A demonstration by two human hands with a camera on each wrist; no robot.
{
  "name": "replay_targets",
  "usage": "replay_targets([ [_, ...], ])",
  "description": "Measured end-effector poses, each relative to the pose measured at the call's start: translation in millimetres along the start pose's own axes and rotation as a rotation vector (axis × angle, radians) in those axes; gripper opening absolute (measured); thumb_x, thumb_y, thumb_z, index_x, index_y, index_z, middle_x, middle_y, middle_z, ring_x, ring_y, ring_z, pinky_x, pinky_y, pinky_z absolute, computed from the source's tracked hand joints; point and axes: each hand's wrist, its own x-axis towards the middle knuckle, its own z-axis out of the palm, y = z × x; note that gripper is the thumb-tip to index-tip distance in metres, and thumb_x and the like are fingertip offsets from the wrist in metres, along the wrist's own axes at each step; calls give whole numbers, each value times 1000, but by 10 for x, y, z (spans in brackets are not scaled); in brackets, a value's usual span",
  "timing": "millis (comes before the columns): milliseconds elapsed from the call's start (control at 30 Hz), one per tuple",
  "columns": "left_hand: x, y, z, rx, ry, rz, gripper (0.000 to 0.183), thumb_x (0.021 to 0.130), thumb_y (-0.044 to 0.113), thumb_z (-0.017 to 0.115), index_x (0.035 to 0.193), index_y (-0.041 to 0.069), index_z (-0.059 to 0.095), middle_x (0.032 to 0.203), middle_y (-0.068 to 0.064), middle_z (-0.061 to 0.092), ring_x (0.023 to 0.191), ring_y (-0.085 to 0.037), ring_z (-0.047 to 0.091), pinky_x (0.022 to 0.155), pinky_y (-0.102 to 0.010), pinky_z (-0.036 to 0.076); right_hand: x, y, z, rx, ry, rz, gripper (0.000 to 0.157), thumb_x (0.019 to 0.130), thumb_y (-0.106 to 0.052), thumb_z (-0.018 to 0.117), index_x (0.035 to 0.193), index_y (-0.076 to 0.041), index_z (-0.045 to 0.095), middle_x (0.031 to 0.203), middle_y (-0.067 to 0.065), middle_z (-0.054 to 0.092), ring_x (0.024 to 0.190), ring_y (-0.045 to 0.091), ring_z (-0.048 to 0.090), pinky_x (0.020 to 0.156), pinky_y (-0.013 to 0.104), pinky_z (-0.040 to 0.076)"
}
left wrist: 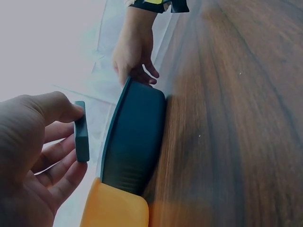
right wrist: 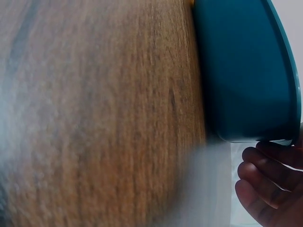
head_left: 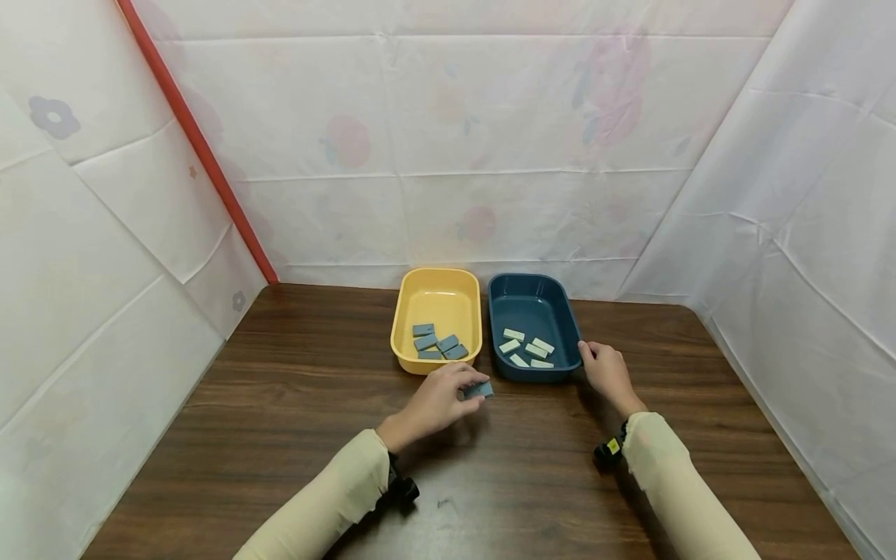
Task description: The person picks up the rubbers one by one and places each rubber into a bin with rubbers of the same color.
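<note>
My left hand [head_left: 435, 402] pinches a small blue-grey rectangular block [left wrist: 81, 137] between thumb and fingertips. It holds the block just in front of the gap between two plastic trays. My right hand [head_left: 609, 373] grips the right rim of the dark blue tray [head_left: 533, 375]; in the right wrist view its fingers [right wrist: 255, 172] curl under the lip at the tray's end, with the thumb mostly out of frame. Several cream blocks [head_left: 537, 350] lie inside that tray. The yellow tray [head_left: 437, 284] on the left contains several blue-grey blocks [head_left: 425, 341] like the one held.
Both trays stand side by side toward the back of a dark wooden table [head_left: 294, 404]. Behind them hangs a pale patterned cloth [head_left: 434, 210], with more cloth along both sides. A red strip [head_left: 199, 144] runs down the left corner.
</note>
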Motion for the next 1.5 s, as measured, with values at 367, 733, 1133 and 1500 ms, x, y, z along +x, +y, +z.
replay_targets([
  [367,25,-72,-32,3,83,-11,29,83,14,75,112,8,73,100,-2,67,85,-12,60,75,-25,53,2,15,19,-1,12,4,44,105,-30,40,71,-5,54,58,2,41,57,19,42,56,30,34],
  [733,71,-169,-95,0,154,-37,29,82,13,76,111,7,73,99,-3,67,86,-15,62,76,-27,55,-2,28,27,1,16,-2,44,105,-30,40,74,-3,57,59,2,42,58,19,42,56,30,34],
  [1133,132,-286,-221,3,203,-114,29,85,14,74,112,4,72,104,-9,69,89,-20,64,77,-33,57,-11,-2,29,3,18,10,45,105,-30,40,68,-6,49,57,1,39,55,19,40,55,30,33],
  [1500,234,-436,-293,53,228,-166,29,85,12,74,113,6,72,104,-11,69,88,-24,66,77,-37,56,-19,-1,39,-3,25,-6,42,105,-28,41,71,-5,53,58,2,41,56,19,41,56,30,34],
])
